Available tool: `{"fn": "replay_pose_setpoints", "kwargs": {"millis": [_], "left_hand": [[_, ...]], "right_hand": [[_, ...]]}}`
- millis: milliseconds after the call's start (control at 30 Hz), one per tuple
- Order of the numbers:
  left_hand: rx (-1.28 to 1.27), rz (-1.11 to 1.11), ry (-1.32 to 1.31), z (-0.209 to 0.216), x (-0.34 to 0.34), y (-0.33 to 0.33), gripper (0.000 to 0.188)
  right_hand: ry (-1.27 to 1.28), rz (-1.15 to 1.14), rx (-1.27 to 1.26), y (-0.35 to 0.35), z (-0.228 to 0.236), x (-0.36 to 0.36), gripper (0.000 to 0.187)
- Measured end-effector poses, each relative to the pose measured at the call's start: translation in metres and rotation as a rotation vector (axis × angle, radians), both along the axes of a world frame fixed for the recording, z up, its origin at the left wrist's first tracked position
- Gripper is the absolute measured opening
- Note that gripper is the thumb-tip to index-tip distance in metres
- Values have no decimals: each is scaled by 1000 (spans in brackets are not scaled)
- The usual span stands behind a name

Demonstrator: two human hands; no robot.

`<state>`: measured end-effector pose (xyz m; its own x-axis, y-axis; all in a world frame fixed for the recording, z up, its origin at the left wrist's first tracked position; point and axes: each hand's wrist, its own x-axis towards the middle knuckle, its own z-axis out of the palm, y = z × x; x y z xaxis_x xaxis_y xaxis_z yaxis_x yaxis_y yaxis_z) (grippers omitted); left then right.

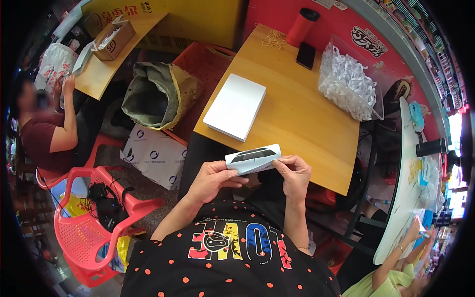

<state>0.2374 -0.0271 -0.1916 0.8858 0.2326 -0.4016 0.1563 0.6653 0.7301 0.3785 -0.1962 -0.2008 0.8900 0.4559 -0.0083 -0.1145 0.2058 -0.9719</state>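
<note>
A pale printed sheet (253,159) with a picture of a dark umbrella is bent over in front of my chest, just off the table's near edge. My left hand (215,179) is closed on its left end, thumb on top. At the opposite end, my right hand (295,177) pinches the sheet between thumb and fingers. Beyond them, a thick stack of white paper (236,105) lies on the wooden table (292,119), touched by neither hand.
A clear bin of white strips (349,81), a black phone (306,56), a red tumbler (303,27) and rubber bands (273,39) sit on the table. Left stand an open sack (153,96) and a red chair (84,237). Other people work at both sides.
</note>
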Motion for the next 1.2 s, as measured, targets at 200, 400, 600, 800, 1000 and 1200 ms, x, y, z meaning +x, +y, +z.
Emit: {"fn": "replay_pose_setpoints", "kwargs": {"millis": [200,400,600,800,1000,1200], "left_hand": [[-179,77,-141,-10,3,5,34],[452,61,-44,-13,7,-7,25],[302,158,-1,-16,10,-6,19],[267,182,8,-19,10,-4,20],[284,229,-9,-20,11,-2,20],[242,248,-24,-21,11,0,22]], "right_hand": [[79,18,25,2,-11,4,15],[99,40,39,6,-13,6,12],[88,36,-3,11,-16,5,13],[128,53,-18,14,-18,7,14],[319,95,58,24,-10,7,12],[283,150,29,19,-27,7,13]]}}
